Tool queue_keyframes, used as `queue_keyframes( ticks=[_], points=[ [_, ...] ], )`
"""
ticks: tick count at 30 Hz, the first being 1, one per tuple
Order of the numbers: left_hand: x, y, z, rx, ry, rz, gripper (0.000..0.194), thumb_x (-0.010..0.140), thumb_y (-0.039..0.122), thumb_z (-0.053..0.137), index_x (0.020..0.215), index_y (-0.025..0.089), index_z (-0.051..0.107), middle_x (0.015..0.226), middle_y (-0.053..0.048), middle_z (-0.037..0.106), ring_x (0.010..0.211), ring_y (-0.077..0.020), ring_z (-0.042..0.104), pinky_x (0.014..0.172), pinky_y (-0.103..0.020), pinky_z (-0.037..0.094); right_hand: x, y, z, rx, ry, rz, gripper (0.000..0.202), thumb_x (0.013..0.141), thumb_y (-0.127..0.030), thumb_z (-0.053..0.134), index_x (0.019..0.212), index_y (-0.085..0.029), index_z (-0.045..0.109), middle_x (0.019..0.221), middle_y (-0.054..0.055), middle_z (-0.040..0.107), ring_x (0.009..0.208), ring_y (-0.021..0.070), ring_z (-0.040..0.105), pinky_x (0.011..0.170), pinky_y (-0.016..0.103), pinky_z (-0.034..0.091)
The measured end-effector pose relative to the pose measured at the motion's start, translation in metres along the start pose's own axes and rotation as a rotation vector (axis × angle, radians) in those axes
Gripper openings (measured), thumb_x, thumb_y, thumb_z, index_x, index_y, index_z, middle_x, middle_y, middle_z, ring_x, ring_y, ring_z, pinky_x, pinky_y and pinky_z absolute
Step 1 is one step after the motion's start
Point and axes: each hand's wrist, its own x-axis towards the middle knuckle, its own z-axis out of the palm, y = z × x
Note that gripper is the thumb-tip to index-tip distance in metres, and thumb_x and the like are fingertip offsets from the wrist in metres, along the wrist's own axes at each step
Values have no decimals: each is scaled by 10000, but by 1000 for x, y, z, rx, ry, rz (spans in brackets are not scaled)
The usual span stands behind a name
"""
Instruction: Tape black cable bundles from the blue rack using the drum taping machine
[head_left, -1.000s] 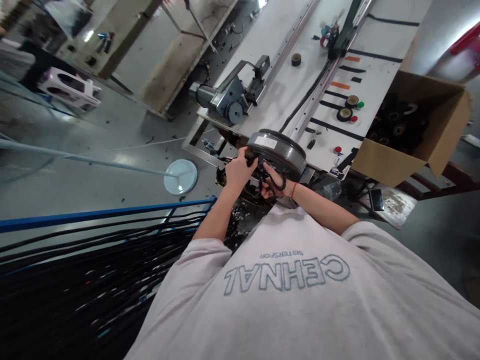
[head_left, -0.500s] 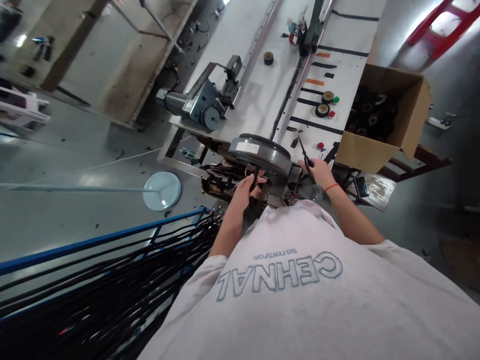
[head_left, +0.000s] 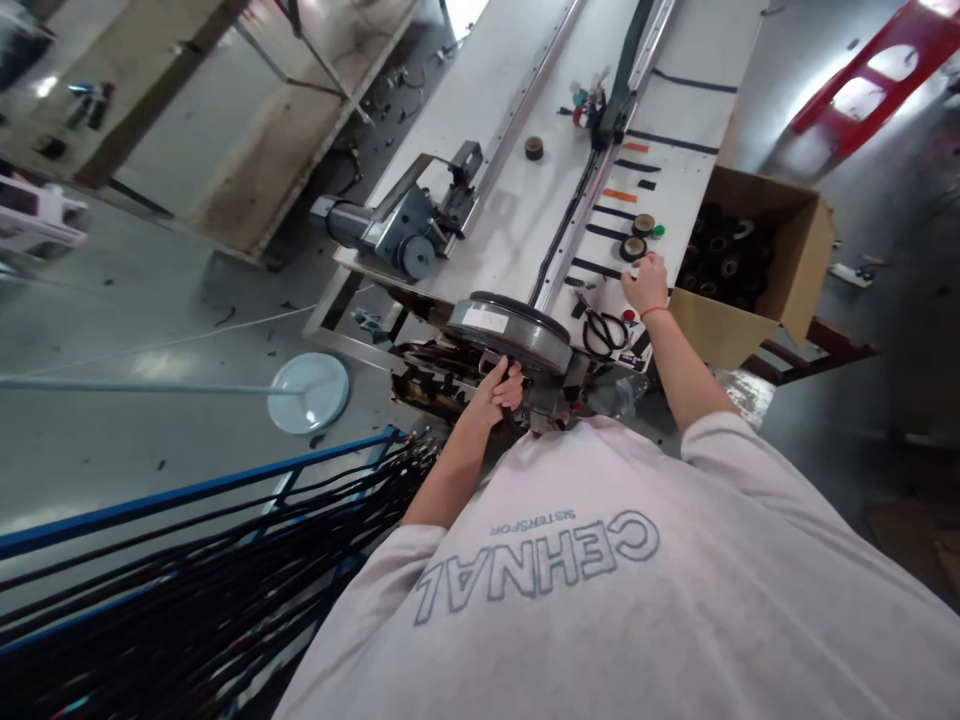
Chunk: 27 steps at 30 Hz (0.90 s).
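My left hand (head_left: 501,392) is closed around a narrow black length like a cable, just below the grey drum (head_left: 517,338) at the bench's near end. Most of that length is hidden by the fingers. My right hand (head_left: 646,284) reaches over the white bench, thumb and fingers apart, its fingertips close to a black tape roll (head_left: 633,249). Whether they touch the roll I cannot tell. A second tape roll (head_left: 643,224) lies just beyond. Black-handled scissors (head_left: 604,333) lie on the bench, left of my right forearm.
A cardboard box (head_left: 739,325) of tape rolls stands right of the bench. A motor unit (head_left: 409,235) sits on the bench's left edge. Black strips and orange strips mark the bench top (head_left: 517,220). A blue rack (head_left: 225,477) hung with black cables is at lower left.
My right hand has let go of the scissors, which now lie on the bench, and has moved forward to the tape rolls. My left hand stays by the drum, its fingers more tightly closed.
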Motion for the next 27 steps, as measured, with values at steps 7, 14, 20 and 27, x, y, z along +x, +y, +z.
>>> queue_keyframes(
  ticks=[7,14,20,27],
  points=[
    [-19,11,6,1053,297,209,120,957,278,531,958,169,584,718,-13,749,384,-100,542,482,-222,413,86,20,-16,-120,-110,99,559,922,-327,503,1445,-136,451,1456,216,498,1336,349,462,1086,582,383],
    [-16,-15,-3,1330,516,484,233,936,209,496,1145,174,593,1029,-128,749,868,-229,723,791,-324,517,77,21,-7,-124,-156,116,671,936,-343,448,1555,-122,314,1458,235,519,1309,362,517,1067,566,409],
    [-42,-47,-23,1134,594,466,359,933,500,422,848,206,610,773,-80,700,741,-226,670,700,-321,500,75,22,-6,-118,-135,123,664,940,-321,457,1559,-125,315,1481,235,502,1338,358,497,1078,577,405],
    [-78,-79,-70,879,416,35,713,830,816,141,522,255,456,400,15,346,399,-149,365,463,-304,364,78,22,-9,-108,-153,132,670,940,-315,465,1567,-138,309,1459,235,524,1317,360,516,1068,587,409]
  ],
)
